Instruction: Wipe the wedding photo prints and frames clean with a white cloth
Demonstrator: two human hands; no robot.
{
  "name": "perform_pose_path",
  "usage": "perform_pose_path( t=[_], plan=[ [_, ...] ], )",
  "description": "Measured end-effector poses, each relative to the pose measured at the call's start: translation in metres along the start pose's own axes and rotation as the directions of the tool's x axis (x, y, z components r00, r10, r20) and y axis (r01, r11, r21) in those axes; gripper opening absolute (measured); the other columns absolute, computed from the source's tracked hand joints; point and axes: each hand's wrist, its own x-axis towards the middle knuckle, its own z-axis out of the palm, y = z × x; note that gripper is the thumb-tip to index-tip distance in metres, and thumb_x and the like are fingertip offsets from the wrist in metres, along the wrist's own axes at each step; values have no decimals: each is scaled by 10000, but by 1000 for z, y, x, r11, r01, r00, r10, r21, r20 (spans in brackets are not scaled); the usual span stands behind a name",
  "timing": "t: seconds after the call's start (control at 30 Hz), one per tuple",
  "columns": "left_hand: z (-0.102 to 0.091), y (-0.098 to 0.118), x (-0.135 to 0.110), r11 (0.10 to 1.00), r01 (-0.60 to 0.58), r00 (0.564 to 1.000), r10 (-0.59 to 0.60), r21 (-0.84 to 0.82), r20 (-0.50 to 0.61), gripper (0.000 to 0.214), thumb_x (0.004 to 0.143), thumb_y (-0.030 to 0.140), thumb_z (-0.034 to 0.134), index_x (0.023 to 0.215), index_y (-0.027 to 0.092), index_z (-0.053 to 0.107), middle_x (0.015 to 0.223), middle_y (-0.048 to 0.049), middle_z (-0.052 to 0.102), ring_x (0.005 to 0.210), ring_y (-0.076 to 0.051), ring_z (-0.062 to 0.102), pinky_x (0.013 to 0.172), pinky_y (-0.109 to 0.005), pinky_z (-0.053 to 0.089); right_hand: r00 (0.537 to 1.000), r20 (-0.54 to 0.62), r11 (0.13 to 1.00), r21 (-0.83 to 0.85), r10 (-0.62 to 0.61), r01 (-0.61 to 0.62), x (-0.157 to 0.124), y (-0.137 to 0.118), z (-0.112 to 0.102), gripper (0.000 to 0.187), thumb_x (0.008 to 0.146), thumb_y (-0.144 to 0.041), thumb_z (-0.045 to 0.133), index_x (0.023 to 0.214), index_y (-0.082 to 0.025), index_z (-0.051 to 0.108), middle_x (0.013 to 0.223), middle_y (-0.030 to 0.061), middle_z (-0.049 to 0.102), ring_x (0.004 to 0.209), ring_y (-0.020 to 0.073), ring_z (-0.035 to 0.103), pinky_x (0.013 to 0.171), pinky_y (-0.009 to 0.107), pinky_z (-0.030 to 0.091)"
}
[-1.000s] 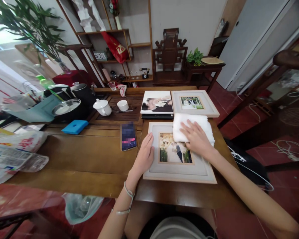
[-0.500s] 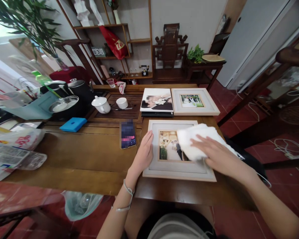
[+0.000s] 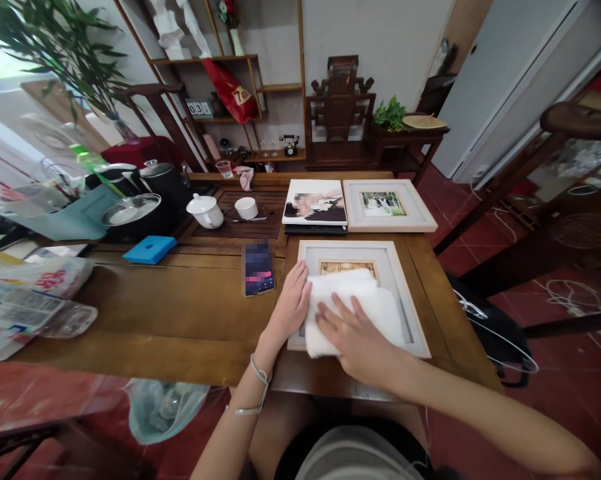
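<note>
A pale picture frame (image 3: 399, 280) lies flat on the wooden table (image 3: 180, 313) in front of me. A folded white cloth (image 3: 365, 300) covers most of its photo and lower left part. My right hand (image 3: 353, 337) lies flat on the cloth with fingers stretched out, pressing it down. My left hand (image 3: 290, 307) rests open on the frame's left edge, fingers flat, touching the cloth's side.
Behind lie a second framed photo (image 3: 388, 205) and a photo album (image 3: 315, 203). A phone (image 3: 258, 268) lies left of my frame. A blue box (image 3: 149, 249), teapot (image 3: 205, 212), cup (image 3: 246, 209), kettle and plastic bags crowd the left. A plastic bag hangs below the table's front edge.
My right hand has slid the white cloth from the frame's upper right, across the photo, down to its lower left. The left hand has stayed on the frame's left edge.
</note>
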Motion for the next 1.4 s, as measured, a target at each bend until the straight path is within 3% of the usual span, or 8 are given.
perform_pose_path(
  t=[0.13, 0.27, 0.43, 0.6, 0.73, 0.93, 1.17, 1.4],
  plan=[
    [2, 0, 0, 1000, -12, 1000, 12, 8, -15, 490, 1034, 360, 267, 1441, 126, 409, 1543, -165, 346, 1462, -232, 265, 1210, -481, 225, 995, 91, 998, 45, 44, -49, -21, 12, -14, 709, 719, -38, 440, 1427, -76, 437, 1517, 139, 403, 1423, 376, 270, 1120, 609, 280],
    [3, -3, 0, 1000, -20, 999, 20, 2, -32, 486, 1030, 364, 281, 1432, 129, 419, 1537, -168, 356, 1458, -246, 276, 1204, -499, 231, 980, -34, 979, -50, 195, -197, 1, 13, -9, 678, 737, -70, 485, 1409, 0, 432, 1502, 205, 402, 1395, 438, 293, 1103, 636, 290],
    [-1, -7, 2, 998, -11, 1000, 11, -60, -5, 459, 1026, 336, 296, 1417, 139, 436, 1530, -160, 373, 1447, -240, 303, 1200, -494, 253, 973, -224, 987, -141, 47, -80, 19, -24, 19, 573, 812, -92, 455, 1377, 1, 475, 1455, 231, 454, 1362, 446, 352, 1071, 642, 338],
    [-1, -9, 2, 998, -56, 998, 56, -8, -21, 444, 1015, 248, 300, 1425, 135, 427, 1521, -164, 381, 1449, -236, 298, 1200, -494, 258, 924, -353, 961, -271, -147, 49, -7, -35, 33, 527, 799, -73, 456, 1312, 11, 541, 1381, 224, 542, 1302, 403, 459, 1057, 560, 404],
    [-2, -6, 0, 998, -49, 999, 49, 37, 5, 469, 984, 194, 363, 1448, 130, 395, 1530, -171, 362, 1452, -248, 286, 1199, -511, 255, 936, -323, 970, -236, -139, 63, -48, -10, 27, 625, 669, -55, 480, 1287, -20, 573, 1363, 185, 574, 1289, 341, 493, 1053, 497, 423],
    [-7, 3, -1, 999, -44, 993, 42, 20, 106, 487, 976, 157, 357, 1461, 158, 391, 1538, -134, 369, 1458, -231, 285, 1212, -480, 252, 944, -317, 948, -264, 89, -178, -96, 64, 10, 656, 627, -46, 423, 1254, -111, 603, 1289, 113, 646, 1165, 248, 612, 990, 450, 480],
    [-9, 4, 1, 996, -78, 989, 73, 37, 126, 457, 991, 171, 338, 1437, 144, 433, 1501, -135, 429, 1447, -229, 309, 1205, -494, 269, 828, -480, 859, -251, 289, -445, -35, 123, -3, 554, 752, -78, 474, 1298, -31, 555, 1328, 189, 601, 1250, 326, 535, 1045, 461, 421],
    [-5, 1, -1, 998, -67, 994, 66, 20, 86, 443, 1002, 176, 313, 1424, 150, 445, 1491, -141, 442, 1436, -231, 331, 1192, -515, 288, 951, -242, 916, -303, 192, -262, -3, 38, 14, 607, 688, -34, 507, 1291, -27, 574, 1373, 206, 557, 1308, 403, 453, 1081, 538, 361]
  ],
)
